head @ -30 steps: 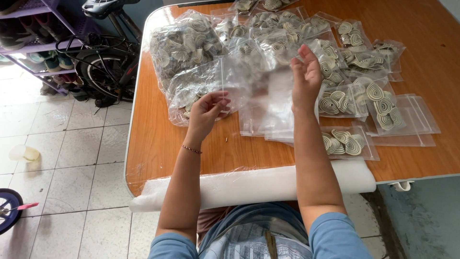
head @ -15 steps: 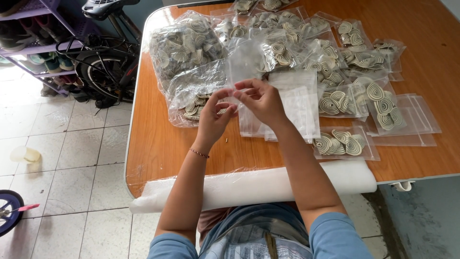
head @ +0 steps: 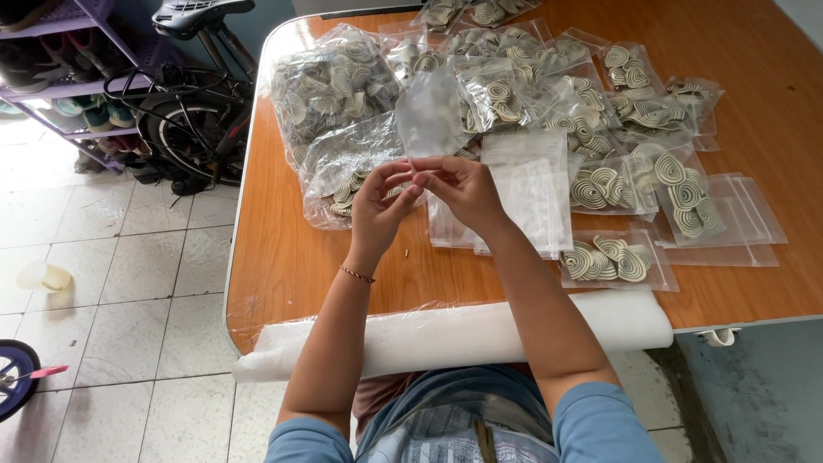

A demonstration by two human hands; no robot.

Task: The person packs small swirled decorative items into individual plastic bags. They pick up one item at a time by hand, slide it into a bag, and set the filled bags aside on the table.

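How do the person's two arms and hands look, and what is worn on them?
Both arms are bare from the hands up to short light blue sleeves near the shoulders. The left hand has a thin red bracelet around its wrist. The right hand shows no bracelet or watch. No gloves are worn; rings cannot be made out.

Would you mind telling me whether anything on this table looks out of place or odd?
One small pale scrap lies loose on the bare wood below the left hand, apart from the bags. The filled bags overlap in an untidy heap. Both hands, the right hand too, pinch a clear empty bag.
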